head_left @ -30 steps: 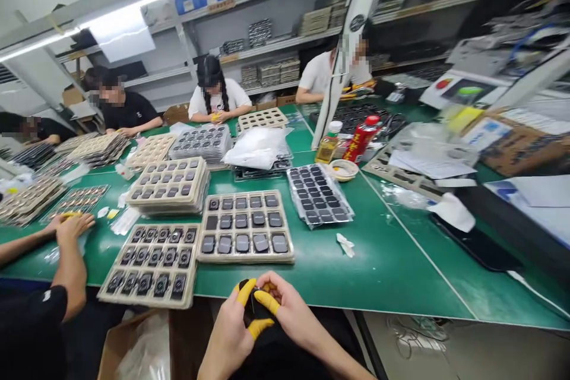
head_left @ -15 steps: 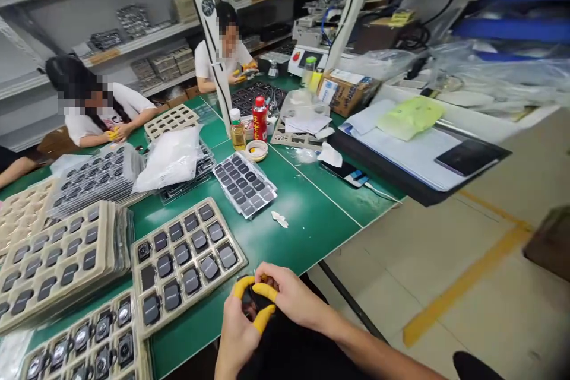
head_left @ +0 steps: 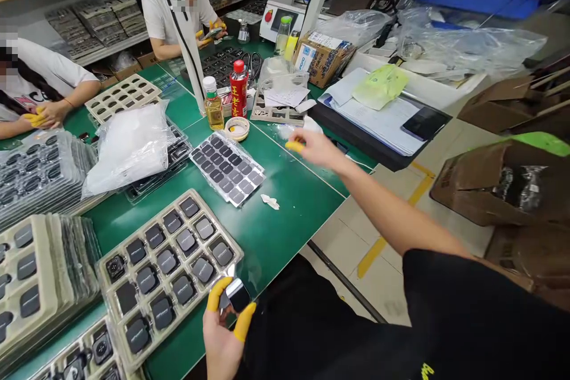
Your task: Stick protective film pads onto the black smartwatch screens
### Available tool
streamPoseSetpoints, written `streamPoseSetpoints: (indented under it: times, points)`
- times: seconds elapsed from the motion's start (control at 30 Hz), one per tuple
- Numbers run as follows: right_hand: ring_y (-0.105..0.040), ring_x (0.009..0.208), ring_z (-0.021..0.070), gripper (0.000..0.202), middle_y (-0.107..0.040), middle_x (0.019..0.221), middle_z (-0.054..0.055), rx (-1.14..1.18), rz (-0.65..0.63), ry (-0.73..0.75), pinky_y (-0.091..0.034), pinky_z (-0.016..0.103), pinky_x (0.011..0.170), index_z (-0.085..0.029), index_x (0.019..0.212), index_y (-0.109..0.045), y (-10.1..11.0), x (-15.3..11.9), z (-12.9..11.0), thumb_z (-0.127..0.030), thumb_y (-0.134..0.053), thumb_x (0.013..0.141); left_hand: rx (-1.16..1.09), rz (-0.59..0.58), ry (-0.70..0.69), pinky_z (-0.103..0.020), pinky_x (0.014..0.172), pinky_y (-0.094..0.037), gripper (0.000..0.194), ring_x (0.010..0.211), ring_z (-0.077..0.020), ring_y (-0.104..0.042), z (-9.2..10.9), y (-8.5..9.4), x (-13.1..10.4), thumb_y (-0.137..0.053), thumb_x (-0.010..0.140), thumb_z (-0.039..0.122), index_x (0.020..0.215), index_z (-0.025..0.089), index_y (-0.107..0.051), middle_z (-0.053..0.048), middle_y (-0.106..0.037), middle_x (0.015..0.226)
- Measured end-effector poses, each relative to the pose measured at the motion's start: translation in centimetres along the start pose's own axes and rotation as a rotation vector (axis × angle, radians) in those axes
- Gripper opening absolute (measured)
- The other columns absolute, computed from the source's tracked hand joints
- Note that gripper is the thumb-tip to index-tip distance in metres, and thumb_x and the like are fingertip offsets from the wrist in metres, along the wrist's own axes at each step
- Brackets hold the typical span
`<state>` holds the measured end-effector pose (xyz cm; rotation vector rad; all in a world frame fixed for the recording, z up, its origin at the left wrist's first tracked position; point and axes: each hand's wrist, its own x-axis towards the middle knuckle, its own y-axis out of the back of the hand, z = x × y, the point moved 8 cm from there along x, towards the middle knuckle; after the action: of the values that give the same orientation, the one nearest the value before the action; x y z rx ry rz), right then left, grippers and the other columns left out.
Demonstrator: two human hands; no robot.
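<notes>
My left hand [head_left: 229,320], with yellow finger cots, grips a smartwatch body [head_left: 239,295] with a glossy black face between thumb and finger. It is just off the near corner of a beige tray [head_left: 103,270] holding dark watch bodies [head_left: 183,289] in its pockets. One pocket has a watch [head_left: 115,268] of different look. Stretched far forward, my right hand [head_left: 312,148] is over the table beside a crumpled white tissue [head_left: 313,124]. Its fingers are curled together; anything between them is too small to make out.
A sheet of black square stickers [head_left: 228,168] and a scrap of white paper [head_left: 269,202] lie ahead. Behind stand a red bottle [head_left: 239,89], an oil-coloured bottle [head_left: 214,105] and a tape roll [head_left: 237,129]. Stacked trays [head_left: 57,267] rise at left. Two people work across the table.
My right hand has left the watch body and swung forward and right to the tissue. My left hand keeps the watch body, its glossy face now visible. The view has shifted.
</notes>
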<state>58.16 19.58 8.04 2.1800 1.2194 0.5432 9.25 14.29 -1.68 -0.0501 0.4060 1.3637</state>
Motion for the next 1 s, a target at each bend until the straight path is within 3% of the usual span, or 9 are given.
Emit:
streamPoseSetpoints:
  times: [0.07,0.17,0.33,0.5,0.57,0.63,0.73,0.83,1.0]
  points:
    - [-0.073,0.112,0.0278,0.029,-0.076,0.125,0.013,-0.078,0.089,-0.125,-0.063,0.047,0.101,-0.015,0.121,-0.075,2.1,5.5,4.0,-0.041,-0.076,0.108,0.004,0.065,0.017,-0.032,0.083,-0.071,0.081,0.106,-0.0295,-0.085,-0.5,1.0,-0.9,-0.103,0.061,0.075,0.119,0.022,-0.084,-0.014,-0.084,0.126]
    - [-0.074,0.124,0.0282,0.046,-0.071,0.146,0.012,-0.153,0.127,-0.258,-0.067,0.051,0.104,-0.02,0.145,-0.069,2.3,10.1,8.3,-0.046,-0.077,0.109,-0.022,0.095,0.062,-0.031,0.089,-0.072,0.085,0.109,-0.0303,-0.086,-1.7,1.7,-2.1,-0.104,0.057,0.077,0.119,0.022,-0.082,-0.014,-0.084,0.126]
    - [-0.074,0.124,0.0288,0.045,-0.071,0.147,0.012,-0.284,0.184,-0.336,-0.066,0.052,0.106,-0.019,0.146,-0.07,0.1,11.2,11.6,-0.044,-0.076,0.109,-0.101,0.142,0.141,-0.031,0.086,-0.074,0.094,0.099,-0.0285,-0.088,-3.9,2.5,-3.4,-0.108,0.052,0.074,0.125,0.022,-0.08,-0.014,-0.085,0.126]
    - [-0.062,0.143,0.038,0.049,-0.062,0.157,0.021,-0.383,0.339,-0.295,-0.054,0.063,0.118,-0.015,0.149,-0.065,-0.1,10.8,11.1,-0.041,-0.074,0.108,-0.067,0.138,0.143,-0.033,0.09,-0.074,0.083,0.109,-0.0306,-0.087,-3.9,3.1,-3.6,-0.106,0.058,0.072,0.121,0.023,-0.082,-0.013,-0.086,0.13]
    - [-0.056,0.146,0.0426,0.047,-0.059,0.156,0.028,-0.381,0.366,-0.234,-0.047,0.063,0.121,-0.01,0.148,-0.061,-0.4,9.3,9.9,-0.035,-0.067,0.108,-0.031,0.09,0.118,-0.033,0.087,-0.073,0.076,0.106,-0.0296,-0.088,-3.1,3.1,-3.0,-0.105,0.063,0.069,0.12,0.024,-0.083,-0.012,-0.087,0.127]
    - [-0.062,0.133,0.0394,0.038,-0.065,0.144,0.027,-0.35,0.326,-0.13,-0.049,0.056,0.115,-0.012,0.141,-0.065,-1.9,6.1,8.1,-0.033,-0.059,0.109,0.026,0.048,0.078,-0.034,0.079,-0.074,0.072,0.1,-0.0306,-0.088,-2.1,3.1,-2.3,-0.104,0.064,0.068,0.116,0.022,-0.083,-0.013,-0.088,0.122]
    - [-0.069,0.105,0.0309,0.023,-0.076,0.114,0.014,-0.285,0.157,0.061,-0.057,0.044,0.097,-0.024,0.115,-0.075,-6.6,-1.3,5.0,-0.039,-0.06,0.107,0.085,0.067,-0.024,-0.035,0.069,-0.072,0.07,0.09,-0.0296,-0.087,-0.5,3.5,-1.3,-0.103,0.065,0.069,0.113,0.021,-0.084,-0.013,-0.088,0.113]
    - [-0.07,0.106,0.0323,0.025,-0.078,0.111,0.012,-0.257,0.048,0.18,-0.059,0.043,0.09,-0.027,0.114,-0.079,-11.2,-8.3,2.9,-0.045,-0.066,0.104,0.074,0.109,-0.121,-0.032,0.066,-0.07,0.069,0.084,-0.0255,-0.083,0.8,3.9,-0.4,-0.103,0.066,0.068,0.112,0.021,-0.083,-0.012,-0.087,0.112]
    - [-0.069,0.103,0.0356,0.025,-0.075,0.101,0.016,-0.226,0.015,0.221,-0.06,0.048,0.086,-0.023,0.11,-0.081,-14.0,-12.1,2.2,-0.031,-0.058,0.105,0.011,0.143,-0.239,-0.029,0.066,-0.067,0.073,0.084,-0.021,-0.079,2.5,3.7,0.5,-0.107,0.063,0.064,0.116,0.021,-0.081,-0.009,-0.083,0.112]
